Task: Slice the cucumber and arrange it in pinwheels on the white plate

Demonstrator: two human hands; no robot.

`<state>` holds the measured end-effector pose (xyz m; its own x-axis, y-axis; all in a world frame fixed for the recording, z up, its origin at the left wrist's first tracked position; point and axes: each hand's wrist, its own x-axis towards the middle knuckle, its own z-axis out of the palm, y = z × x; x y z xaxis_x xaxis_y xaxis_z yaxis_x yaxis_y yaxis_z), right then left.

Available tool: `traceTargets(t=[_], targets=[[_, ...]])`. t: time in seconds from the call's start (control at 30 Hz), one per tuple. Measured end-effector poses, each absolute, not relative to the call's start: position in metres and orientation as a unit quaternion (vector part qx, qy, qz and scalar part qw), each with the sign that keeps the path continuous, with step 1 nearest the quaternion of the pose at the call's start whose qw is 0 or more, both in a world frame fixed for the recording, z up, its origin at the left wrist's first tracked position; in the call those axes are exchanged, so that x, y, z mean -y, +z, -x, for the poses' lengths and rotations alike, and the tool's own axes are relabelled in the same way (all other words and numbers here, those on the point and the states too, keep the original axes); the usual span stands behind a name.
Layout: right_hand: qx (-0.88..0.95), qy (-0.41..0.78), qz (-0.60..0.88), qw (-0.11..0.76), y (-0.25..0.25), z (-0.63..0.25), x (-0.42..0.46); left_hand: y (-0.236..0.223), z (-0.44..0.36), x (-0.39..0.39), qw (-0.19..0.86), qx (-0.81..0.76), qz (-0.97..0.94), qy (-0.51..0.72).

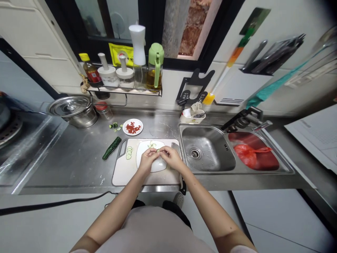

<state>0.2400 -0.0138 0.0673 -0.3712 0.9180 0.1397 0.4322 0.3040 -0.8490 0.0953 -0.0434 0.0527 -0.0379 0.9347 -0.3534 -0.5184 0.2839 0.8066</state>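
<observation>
My left hand (147,161) and my right hand (171,158) meet over a white plate (158,167), fingertips pinched together. Between them is a small green cucumber slice (158,150), partly hidden by the fingers. Several cucumber slices (152,144) lie near the plate's far edge. The plate rests on a cutting board (125,173), where a short row of cucumber slices (129,153) lies to the left. Along the board's right side is a knife (183,188), its blade partly covered by my right hand and forearm. A piece of cucumber (112,148) lies left of the board.
Behind the board stand a small plate of chopped red pieces (133,133) and cucumber scraps (115,125). A lidded steel pot (79,114) is at back left. To the right is a sink (210,165), with a red bag (246,156) in its second basin. Bottles line a wall rack (126,91).
</observation>
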Motion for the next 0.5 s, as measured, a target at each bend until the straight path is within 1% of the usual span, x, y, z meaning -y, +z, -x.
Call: traceTargets(t=[0.1,0.23,0.37,0.43,0.5], targets=[[0.759,0.343,0.468,0.296,0.061,-0.241,0.013,0.044,-0.101,0.046,0.679,-0.448,-0.184,0.551],[0.788,0.322,0.479,0.215,0.057,-0.247,0.007,0.033,-0.102,0.045,0.668,-0.491,-0.210,0.518],[0.820,0.310,0.473,0.093,0.062,-0.253,-0.011,0.022,-0.096,0.032,0.607,-0.546,-0.317,0.483],[0.830,0.302,0.468,0.023,0.066,-0.254,-0.022,0.016,-0.094,0.023,0.565,-0.554,-0.373,0.484],[0.840,0.287,0.459,-0.042,0.070,-0.254,-0.033,0.011,-0.092,0.013,0.540,-0.556,-0.432,0.460]])
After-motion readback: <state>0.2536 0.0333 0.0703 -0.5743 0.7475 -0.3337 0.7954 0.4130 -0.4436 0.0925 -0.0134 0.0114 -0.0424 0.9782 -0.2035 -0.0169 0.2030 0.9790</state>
